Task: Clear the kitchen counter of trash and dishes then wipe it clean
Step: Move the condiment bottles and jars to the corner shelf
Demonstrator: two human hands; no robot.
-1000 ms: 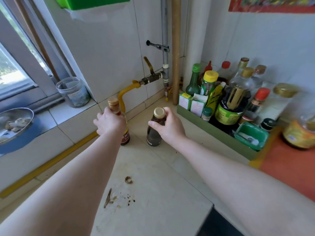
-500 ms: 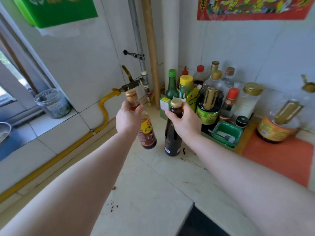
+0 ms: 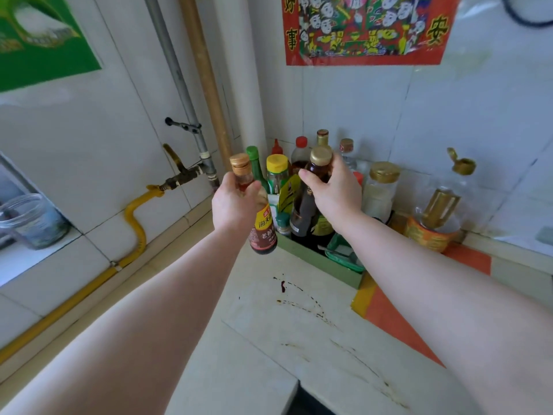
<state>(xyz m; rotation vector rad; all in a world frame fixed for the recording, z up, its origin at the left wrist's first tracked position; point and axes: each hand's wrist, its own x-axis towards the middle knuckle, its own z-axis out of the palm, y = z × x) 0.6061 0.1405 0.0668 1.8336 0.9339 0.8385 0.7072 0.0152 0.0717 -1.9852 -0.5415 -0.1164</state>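
Observation:
My left hand (image 3: 235,202) grips the neck of a soy sauce bottle (image 3: 262,232) with a gold cap and a red-and-yellow label, held in the air and tilted. My right hand (image 3: 335,190) holds a dark gold-capped bottle (image 3: 303,217) by its neck, right over the green tray (image 3: 311,259) of condiment bottles in the corner. Dark sauce stains (image 3: 299,298) streak the pale counter (image 3: 269,354) in front of the tray.
Several condiment bottles and jars crowd the green tray and the corner. A large oil bottle (image 3: 437,211) stands on an orange mat (image 3: 398,319). A yellow gas hose (image 3: 134,223) runs along the left wall, a clear jar (image 3: 33,223) on the sill.
Both hands lifted their bottles off the counter and carried them right and up toward the green tray. The right bottle now hangs over the tray.

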